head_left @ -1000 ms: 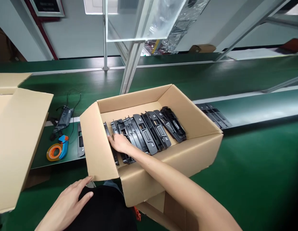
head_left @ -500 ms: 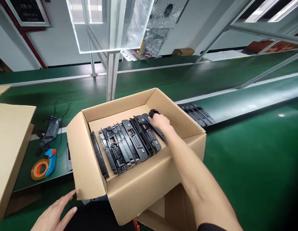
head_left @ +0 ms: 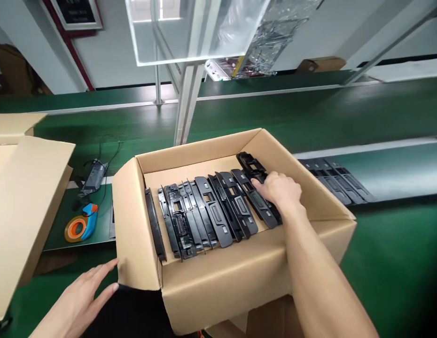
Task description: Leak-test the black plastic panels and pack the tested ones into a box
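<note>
An open cardboard box holds a row of long black plastic panels, some showing smooth faces and others their ribbed undersides. My right hand reaches inside at the right end, its fingers closed on a black plastic panel with the ribbed side up. That panel leans beside the last one of the row, and my hand covers its middle. My left hand is open, fingers stretched, with its fingertips at the lower corner of the box's left flap.
More black panels lie on the green conveyor to the right of the box. At left are an orange-and-blue tape dispenser, a grey pouch-like item with a cable and another cardboard box. A metal post rises behind.
The view has shifted, moving the box rightward in the picture. In my right hand the black panel now shows more fully, lying along the box's right end. My left hand stays by the flap.
</note>
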Tool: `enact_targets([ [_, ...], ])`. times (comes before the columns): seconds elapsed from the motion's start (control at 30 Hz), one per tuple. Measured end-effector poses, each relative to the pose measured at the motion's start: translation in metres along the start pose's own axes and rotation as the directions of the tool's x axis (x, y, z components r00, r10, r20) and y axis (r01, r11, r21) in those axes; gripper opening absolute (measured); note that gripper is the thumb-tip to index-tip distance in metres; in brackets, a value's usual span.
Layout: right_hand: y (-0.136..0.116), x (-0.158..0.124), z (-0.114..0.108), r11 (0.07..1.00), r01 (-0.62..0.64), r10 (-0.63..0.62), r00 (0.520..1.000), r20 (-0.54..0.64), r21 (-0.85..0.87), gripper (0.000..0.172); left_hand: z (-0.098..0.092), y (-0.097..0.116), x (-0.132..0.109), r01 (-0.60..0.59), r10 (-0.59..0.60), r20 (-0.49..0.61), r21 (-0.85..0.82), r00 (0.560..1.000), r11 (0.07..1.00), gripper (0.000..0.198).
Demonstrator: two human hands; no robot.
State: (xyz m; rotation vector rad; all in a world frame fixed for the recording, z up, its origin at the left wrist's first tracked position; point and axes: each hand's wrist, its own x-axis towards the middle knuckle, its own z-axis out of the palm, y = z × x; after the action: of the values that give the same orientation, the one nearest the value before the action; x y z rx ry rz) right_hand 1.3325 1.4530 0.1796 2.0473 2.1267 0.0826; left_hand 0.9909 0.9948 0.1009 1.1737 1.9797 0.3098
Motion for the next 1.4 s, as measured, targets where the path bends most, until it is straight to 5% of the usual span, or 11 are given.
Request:
enact_targets([
  [0.1, -0.026, -0.049, -0.03, 0.967, 0.176, -0.144, 0.974, -0.175, 0.184, 0.058, -0.016, 0.023, 0.0, -0.037, 0.031, -0.083, -0.068, 0.996, 0.997, 0.056],
  [0.17, -0.046, -0.09, -0.045, 0.857, 0.411, -0.302, 0.889, -0.344, 0.311, 0.055, -0.029, 0.044, 0.0, -0.075, 0.053, -0.125, -0.181, 0.991, 0.981, 0.053],
  [0.27, -0.074, -0.149, -0.058, 0.517, 0.756, -0.593, 0.654, -0.47, 0.401, 0.048, -0.046, 0.072, -0.001, -0.158, 0.106, -0.133, -0.49, 0.985, 0.857, 0.067],
  [0.37, -0.096, -0.188, -0.061, 0.205, 0.875, -0.805, 0.406, -0.433, 0.439, 0.041, -0.055, 0.084, -0.003, -0.288, 0.198, -0.212, -0.773, 0.957, 0.565, 0.089],
  [0.47, -0.113, -0.21, -0.06, 0.078, 0.886, -0.864, 0.289, -0.413, 0.457, 0.041, -0.058, 0.081, -0.014, -0.271, 0.188, -0.218, -0.902, 0.958, 0.336, 0.092],
  [0.8, -0.141, -0.244, -0.081, 0.034, 0.854, -0.94, 0.204, -0.274, 0.519, 0.033, -0.066, 0.056, -0.042, -0.214, 0.169, -0.192, -0.969, 0.967, 0.126, 0.075],
  [1.0, -0.142, -0.248, -0.077, -0.003, 0.866, -0.954, 0.147, -0.26, 0.5, 0.044, -0.073, 0.047, -0.044, -0.235, 0.202, -0.209, -0.965, 0.957, 0.115, 0.07],
  [1.4, -0.145, -0.26, -0.082, 0.009, 0.911, -0.934, 0.154, -0.321, 0.412, 0.049, -0.079, 0.036, -0.047, -0.232, 0.261, -0.196, -0.966, 0.945, 0.115, 0.075],
])
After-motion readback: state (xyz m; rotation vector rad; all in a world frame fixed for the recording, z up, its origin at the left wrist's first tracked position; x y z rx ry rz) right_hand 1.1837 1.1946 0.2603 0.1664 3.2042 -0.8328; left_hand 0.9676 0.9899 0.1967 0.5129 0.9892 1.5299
